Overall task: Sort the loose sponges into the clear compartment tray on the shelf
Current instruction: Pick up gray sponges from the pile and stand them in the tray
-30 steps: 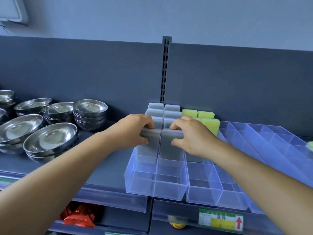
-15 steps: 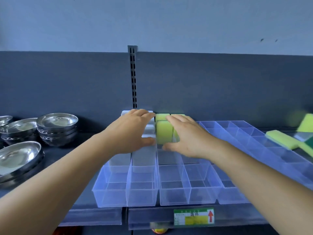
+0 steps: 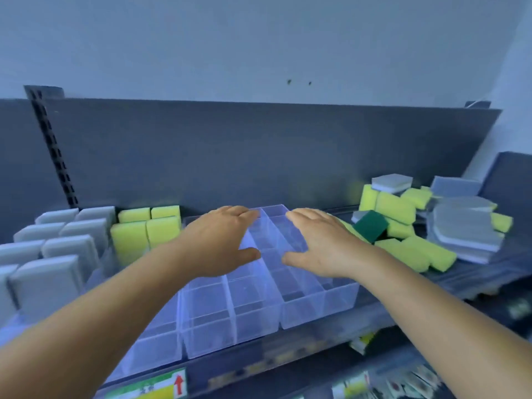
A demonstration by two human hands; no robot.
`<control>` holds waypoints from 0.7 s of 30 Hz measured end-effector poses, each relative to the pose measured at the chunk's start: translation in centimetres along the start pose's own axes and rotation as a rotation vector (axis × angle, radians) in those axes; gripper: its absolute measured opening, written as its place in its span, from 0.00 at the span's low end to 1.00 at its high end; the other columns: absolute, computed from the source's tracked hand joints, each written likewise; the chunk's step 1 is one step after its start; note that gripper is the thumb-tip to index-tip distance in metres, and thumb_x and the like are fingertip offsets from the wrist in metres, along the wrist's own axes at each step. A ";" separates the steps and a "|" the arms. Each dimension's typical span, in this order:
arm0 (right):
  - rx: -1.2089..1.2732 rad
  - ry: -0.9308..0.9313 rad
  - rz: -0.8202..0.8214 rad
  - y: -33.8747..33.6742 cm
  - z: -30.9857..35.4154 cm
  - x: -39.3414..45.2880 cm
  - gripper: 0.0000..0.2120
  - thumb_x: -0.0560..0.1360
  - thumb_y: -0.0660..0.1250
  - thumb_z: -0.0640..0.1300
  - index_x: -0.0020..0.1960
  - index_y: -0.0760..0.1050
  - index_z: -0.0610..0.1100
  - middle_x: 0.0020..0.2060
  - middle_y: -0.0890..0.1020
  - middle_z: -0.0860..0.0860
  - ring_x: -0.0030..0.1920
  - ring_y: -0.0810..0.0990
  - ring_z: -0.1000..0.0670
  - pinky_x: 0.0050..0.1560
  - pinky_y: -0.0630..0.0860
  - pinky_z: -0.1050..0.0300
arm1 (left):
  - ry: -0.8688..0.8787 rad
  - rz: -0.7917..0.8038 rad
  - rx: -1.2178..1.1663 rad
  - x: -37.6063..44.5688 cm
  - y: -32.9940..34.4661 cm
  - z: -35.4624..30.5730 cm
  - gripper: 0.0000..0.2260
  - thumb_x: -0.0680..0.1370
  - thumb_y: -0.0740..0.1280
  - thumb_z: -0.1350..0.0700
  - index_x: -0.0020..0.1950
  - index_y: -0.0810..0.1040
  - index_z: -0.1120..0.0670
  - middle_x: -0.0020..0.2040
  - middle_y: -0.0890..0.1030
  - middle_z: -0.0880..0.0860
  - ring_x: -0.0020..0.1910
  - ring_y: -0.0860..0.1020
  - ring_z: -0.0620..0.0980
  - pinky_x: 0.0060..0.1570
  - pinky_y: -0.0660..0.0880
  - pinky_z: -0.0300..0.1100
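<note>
Left hand [image 3: 221,240], right hand [image 3: 316,243]: both spread, holding nothing, above bare cells of the clear plastic compartment tray [image 3: 259,318] on the dark grey shelf [image 3: 489,272]
Filed upright, far left: grey rectangular sponges [image 3: 54,249], yellow rectangular sponges [image 3: 146,231]
Loose heap of yellow, grey and green sponges [image 3: 403,226]: far right, beside the tray
Advice: reach right, take one colour at a time, stand each upright
Since the earlier frame: hands off the filed sponges, view swung right
</note>
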State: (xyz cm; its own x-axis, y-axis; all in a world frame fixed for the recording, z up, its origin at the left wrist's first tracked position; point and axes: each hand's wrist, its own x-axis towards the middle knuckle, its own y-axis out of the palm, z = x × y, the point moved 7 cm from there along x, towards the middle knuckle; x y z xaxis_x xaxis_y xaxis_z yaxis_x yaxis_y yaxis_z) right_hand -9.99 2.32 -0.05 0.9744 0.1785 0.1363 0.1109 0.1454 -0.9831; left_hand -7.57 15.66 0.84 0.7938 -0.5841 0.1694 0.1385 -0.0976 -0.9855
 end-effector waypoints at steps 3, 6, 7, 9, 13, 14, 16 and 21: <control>-0.011 0.054 -0.003 -0.5 -5.5 -1.6 0.37 0.74 0.64 0.58 0.76 0.53 0.45 0.75 0.58 0.50 0.75 0.54 0.49 0.72 0.53 0.55 | 0.040 0.007 -0.014 3.2 1.0 -4.9 0.32 0.78 0.61 0.41 0.78 0.54 0.50 0.78 0.58 0.46 0.76 0.57 0.47 0.73 0.59 0.42; -0.036 0.091 0.001 -1.0 -10.4 -3.1 0.37 0.75 0.63 0.59 0.76 0.53 0.45 0.76 0.57 0.50 0.75 0.54 0.48 0.72 0.54 0.53 | 0.065 0.008 -0.035 6.2 2.0 -9.3 0.32 0.78 0.61 0.41 0.78 0.54 0.50 0.77 0.59 0.46 0.76 0.57 0.47 0.72 0.60 0.43; -0.044 0.099 0.002 -1.1 -12.0 -3.5 0.37 0.75 0.63 0.59 0.76 0.53 0.45 0.76 0.57 0.50 0.75 0.54 0.48 0.73 0.54 0.53 | 0.074 0.006 -0.042 7.2 2.3 -10.7 0.31 0.78 0.61 0.41 0.78 0.54 0.50 0.77 0.60 0.46 0.76 0.58 0.47 0.71 0.61 0.43; -0.047 0.122 0.005 -1.4 -15.0 -4.3 0.37 0.75 0.62 0.59 0.77 0.52 0.45 0.76 0.56 0.51 0.76 0.53 0.48 0.73 0.53 0.54 | 0.098 0.005 -0.049 9.1 2.9 -13.5 0.31 0.78 0.61 0.41 0.77 0.55 0.50 0.76 0.61 0.46 0.75 0.60 0.48 0.70 0.63 0.43; -0.026 0.176 -0.007 -2.1 -20.4 -6.0 0.37 0.75 0.62 0.58 0.77 0.51 0.46 0.76 0.56 0.51 0.76 0.53 0.49 0.74 0.53 0.53 | 0.141 0.017 -0.061 12.6 4.2 -18.5 0.31 0.78 0.61 0.42 0.78 0.56 0.50 0.76 0.62 0.47 0.74 0.61 0.48 0.69 0.62 0.43; -0.019 0.191 -0.010 -2.2 -21.8 -6.4 0.37 0.75 0.62 0.58 0.77 0.51 0.46 0.76 0.56 0.51 0.76 0.53 0.49 0.74 0.53 0.53 | 0.156 0.015 -0.069 13.5 4.4 -19.7 0.31 0.78 0.61 0.42 0.78 0.56 0.50 0.76 0.62 0.47 0.74 0.61 0.48 0.70 0.63 0.43; -0.005 0.229 -0.012 -2.5 -24.5 -7.2 0.36 0.76 0.62 0.57 0.77 0.51 0.46 0.77 0.55 0.51 0.76 0.53 0.48 0.74 0.53 0.53 | 0.185 0.007 -0.084 15.3 4.8 -22.0 0.32 0.78 0.61 0.42 0.78 0.56 0.51 0.76 0.62 0.48 0.74 0.61 0.48 0.70 0.63 0.44; 0.045 0.361 -0.026 -2.9 -31.2 -9.1 0.35 0.77 0.61 0.56 0.77 0.50 0.47 0.77 0.54 0.51 0.76 0.53 0.48 0.74 0.53 0.53 | 0.275 0.003 -0.122 19.4 5.5 -27.7 0.31 0.79 0.60 0.42 0.78 0.54 0.50 0.76 0.61 0.48 0.74 0.62 0.48 0.68 0.66 0.45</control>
State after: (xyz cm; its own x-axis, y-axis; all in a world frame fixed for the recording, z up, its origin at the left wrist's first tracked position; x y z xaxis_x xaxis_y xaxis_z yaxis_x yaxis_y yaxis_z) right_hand -13.12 -30.15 -2.23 0.9784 -0.1799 0.1018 0.1359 0.1891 -0.9725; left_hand -7.84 -18.53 -1.36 0.6013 -0.7795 0.1752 0.0504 -0.1818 -0.9820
